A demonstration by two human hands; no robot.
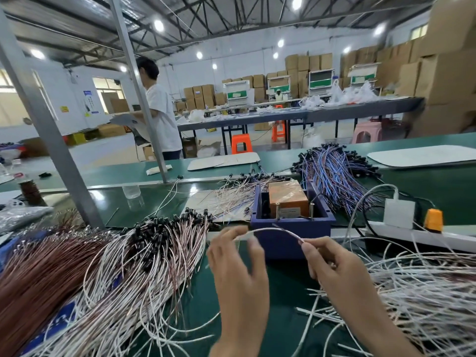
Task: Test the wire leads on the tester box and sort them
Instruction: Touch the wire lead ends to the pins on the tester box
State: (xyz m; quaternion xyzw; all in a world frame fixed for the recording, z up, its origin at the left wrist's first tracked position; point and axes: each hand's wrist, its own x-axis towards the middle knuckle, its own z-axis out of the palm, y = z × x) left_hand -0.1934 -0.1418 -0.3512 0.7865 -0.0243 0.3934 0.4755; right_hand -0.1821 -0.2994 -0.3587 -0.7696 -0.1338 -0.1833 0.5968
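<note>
My left hand [239,266] and right hand [332,266] were low in the middle of the frame, over the green table [283,292]. Between them I held one white wire lead [273,229], bent in an arc. My left thumb and forefinger pinched its left end, the other fingers loosely curved beside them, though that hand was a little blurred. My right thumb and forefinger pinched its right end, the remaining fingers curled under. The arc sat just in front of the blue tester box [291,228], near its front rim but not touching it as far as I could tell.

The box stood at the centre of the frame, open on top, with an orange block [287,195] inside. To the lower left lay a large pile of white and brown leads with black ends [154,253], and further left a mass of brown wires [38,274]. At the lower right spread a loose heap of white wires [425,292]. Above and right of the box lay a bundle of blue and purple leads [332,173]. A white power strip [412,233] ran along the right edge, carrying a white adapter [399,213]. In the upper left a person in a white shirt [162,112] stood beyond the bench.
</note>
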